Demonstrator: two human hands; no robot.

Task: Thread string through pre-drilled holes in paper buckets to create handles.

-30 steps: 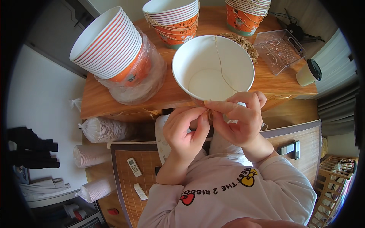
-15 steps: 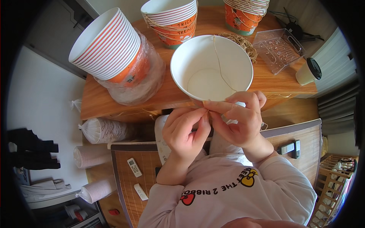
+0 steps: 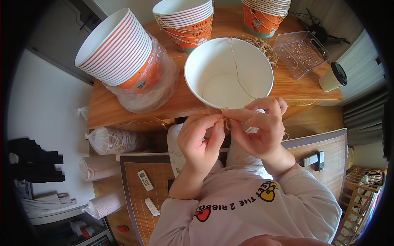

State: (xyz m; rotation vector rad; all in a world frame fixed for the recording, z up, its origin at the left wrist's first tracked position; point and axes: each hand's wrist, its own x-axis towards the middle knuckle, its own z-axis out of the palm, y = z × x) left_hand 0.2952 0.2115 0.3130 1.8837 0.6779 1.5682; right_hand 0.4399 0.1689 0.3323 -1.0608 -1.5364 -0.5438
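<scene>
A white paper bucket [image 3: 229, 78] stands at the table's front edge, its opening toward me. A thin strand of twine [image 3: 237, 65] runs from its far rim down across the inside to the near rim by my right hand. At that near rim, my left hand [image 3: 200, 137] pinches the twine between thumb and forefinger. My right hand [image 3: 262, 126] is closed on the twine too, its fingertips touching those of the left. A small loop of twine shows just below the meeting fingertips. Part of the near outside wall is hidden behind my fingers.
On the wooden table [image 3: 197, 104] are a tall plastic-wrapped stack of paper buckets [image 3: 119, 49], two stacks with twine handles [image 3: 184, 28] [image 3: 262, 20], a twine bundle [image 3: 260, 46], a clear tray [image 3: 301, 55] and a lidded cup [image 3: 333, 77]. Remotes [image 3: 145, 180] lie on the mat.
My left hand has shifted slightly, and a small twine loop now shows more plainly under my fingertips. The bucket is almost unmoved.
</scene>
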